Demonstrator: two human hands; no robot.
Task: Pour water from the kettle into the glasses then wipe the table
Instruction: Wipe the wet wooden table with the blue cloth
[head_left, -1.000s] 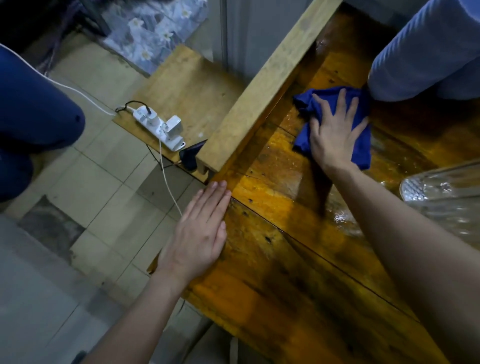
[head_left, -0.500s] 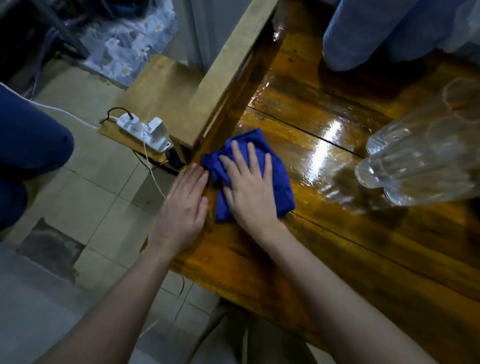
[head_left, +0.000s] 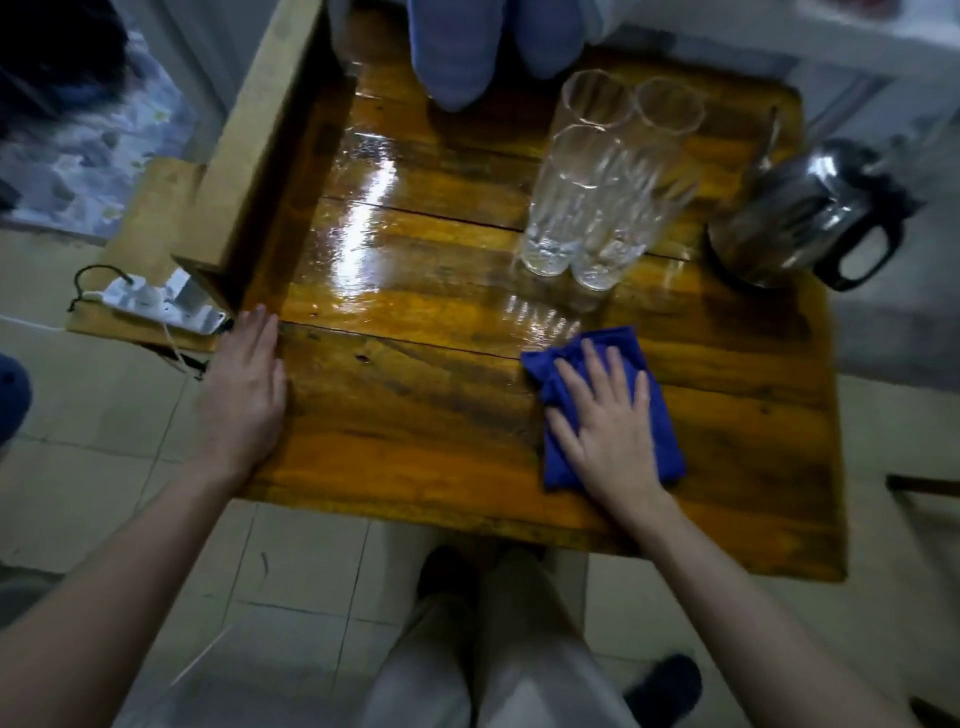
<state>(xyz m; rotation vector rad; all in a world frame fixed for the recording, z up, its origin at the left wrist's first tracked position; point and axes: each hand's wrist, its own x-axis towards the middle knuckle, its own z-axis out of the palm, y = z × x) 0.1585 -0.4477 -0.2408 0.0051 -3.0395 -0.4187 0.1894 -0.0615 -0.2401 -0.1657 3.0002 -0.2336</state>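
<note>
A small wooden table (head_left: 415, 405) fills the middle of the head view, its far left part wet and shiny. My right hand (head_left: 608, 426) lies flat with spread fingers on a folded blue cloth (head_left: 654, 447), pressing it onto the table near the front edge. My left hand (head_left: 244, 395) rests flat, palm down, on the table's left edge and holds nothing. Three tall clear glasses (head_left: 602, 182) stand together at the back, just beyond the cloth. A steel kettle (head_left: 800, 213) with a black handle stands at the back right corner.
Another person's blue-clad knees (head_left: 462, 47) press against the far edge. A wooden beam (head_left: 260, 130) runs along the table's left side, and a white power strip (head_left: 156, 304) with cables lies on a low board beside it. My legs and dark shoes are below.
My right hand has slid the blue cloth from the table's left side rightward to the front middle. My head has turned right, bringing glasses and kettle into view. My left hand stays put.
</note>
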